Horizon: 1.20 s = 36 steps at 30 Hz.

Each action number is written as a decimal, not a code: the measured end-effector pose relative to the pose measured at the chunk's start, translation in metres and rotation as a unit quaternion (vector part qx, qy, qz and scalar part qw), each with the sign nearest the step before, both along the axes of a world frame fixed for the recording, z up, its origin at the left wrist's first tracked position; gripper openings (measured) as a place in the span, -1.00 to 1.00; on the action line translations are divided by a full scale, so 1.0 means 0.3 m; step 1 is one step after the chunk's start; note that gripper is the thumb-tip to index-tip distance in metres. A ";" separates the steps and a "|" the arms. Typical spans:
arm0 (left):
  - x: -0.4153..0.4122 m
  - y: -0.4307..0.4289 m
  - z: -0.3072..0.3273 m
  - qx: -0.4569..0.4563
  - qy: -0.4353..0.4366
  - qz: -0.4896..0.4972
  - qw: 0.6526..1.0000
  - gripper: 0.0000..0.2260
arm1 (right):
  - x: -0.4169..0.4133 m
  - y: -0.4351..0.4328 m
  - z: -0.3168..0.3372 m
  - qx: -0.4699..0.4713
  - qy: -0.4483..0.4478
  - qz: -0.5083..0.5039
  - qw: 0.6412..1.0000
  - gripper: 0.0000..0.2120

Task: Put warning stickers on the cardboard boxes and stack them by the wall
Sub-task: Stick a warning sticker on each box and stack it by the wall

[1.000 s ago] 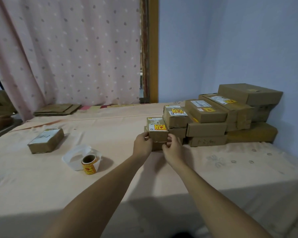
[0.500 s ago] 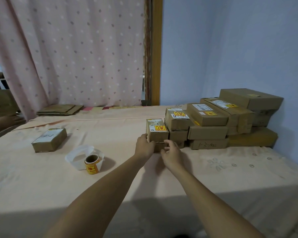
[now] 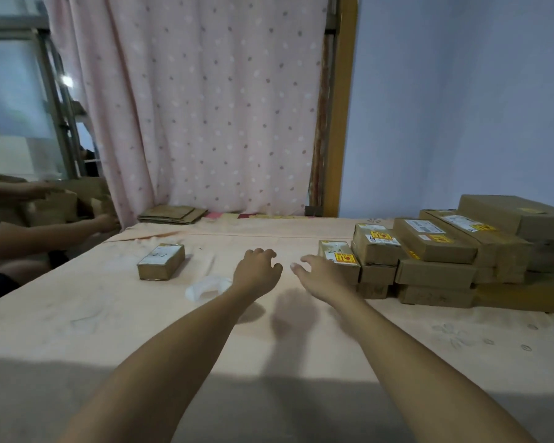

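A stack of cardboard boxes [image 3: 435, 247] with yellow warning stickers stands at the right by the blue wall. Its leftmost small box [image 3: 338, 254] carries a yellow sticker on top. My right hand [image 3: 317, 271] hovers just left of that box, fingers spread, holding nothing. My left hand [image 3: 258, 270] hangs beside it with loosely curled fingers, also holding nothing. One small box [image 3: 161, 262] with a white label and no yellow sticker lies alone at the left. The sticker roll is hidden behind my left forearm; only its white backing strip [image 3: 205, 287] shows.
A peach cloth [image 3: 301, 353] covers the table. Flattened cardboard [image 3: 171, 214] lies at the far edge under the pink curtain [image 3: 205, 107]. Another person's arms [image 3: 45, 231] reach over boxes at the far left.
Both hands let go of the leftmost stacked box and pulled back to the left. The camera view turned left, bringing the other person's arms into sight.
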<state>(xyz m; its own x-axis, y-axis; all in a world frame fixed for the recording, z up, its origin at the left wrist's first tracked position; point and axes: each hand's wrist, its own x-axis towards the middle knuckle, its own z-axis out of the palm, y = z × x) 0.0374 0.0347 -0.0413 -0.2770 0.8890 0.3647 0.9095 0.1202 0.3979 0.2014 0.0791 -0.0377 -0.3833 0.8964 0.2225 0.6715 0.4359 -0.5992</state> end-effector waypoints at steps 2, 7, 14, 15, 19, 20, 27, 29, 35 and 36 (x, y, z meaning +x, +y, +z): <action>-0.106 -0.040 0.025 -0.023 0.053 0.024 0.998 -0.57 | -0.077 -0.006 0.040 0.013 -0.071 0.018 0.997 -0.38; -0.379 -0.147 0.038 -0.090 0.151 0.084 0.981 -0.55 | -0.293 -0.021 0.097 0.041 -0.186 0.054 0.980 -0.31; -0.727 -0.241 0.018 -0.144 0.158 0.155 0.965 -0.56 | -0.617 -0.020 0.109 0.064 -0.243 0.118 0.961 -0.32; -0.770 -0.244 0.012 -0.158 0.160 0.165 0.960 -0.58 | -0.662 -0.013 0.106 0.066 -0.251 0.125 0.958 -0.32; -0.934 -0.214 -0.032 -0.195 0.094 0.208 0.954 -0.61 | -0.839 0.030 0.081 0.062 -0.276 0.141 0.949 -0.32; -0.966 -0.204 -0.043 -0.200 0.072 0.216 0.953 -0.60 | -0.883 0.041 0.072 0.058 -0.279 0.144 0.948 -0.33; -1.113 -0.098 -0.116 -0.160 -0.070 0.244 0.954 -0.58 | -1.146 0.071 -0.040 -0.004 -0.235 0.159 0.959 -0.36; -1.138 -0.074 -0.140 -0.128 -0.127 0.239 0.954 -0.56 | -1.187 0.070 -0.067 -0.026 -0.229 0.163 0.959 -0.40; -1.151 -0.048 -0.204 -0.039 -0.252 0.207 0.945 -0.65 | -1.257 0.087 -0.140 -0.106 -0.153 0.158 0.970 -0.47; -1.147 -0.045 -0.213 -0.022 -0.271 0.209 0.939 -0.68 | -1.263 0.085 -0.149 -0.120 -0.138 0.158 0.970 -0.48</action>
<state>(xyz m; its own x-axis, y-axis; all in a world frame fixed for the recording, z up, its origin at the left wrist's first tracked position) -0.3068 0.0213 -0.1053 -0.7397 0.6720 0.0349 0.4446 0.4492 0.7749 -0.1777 0.1047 -0.0824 -0.6631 0.7375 -0.1278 0.6758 0.5165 -0.5259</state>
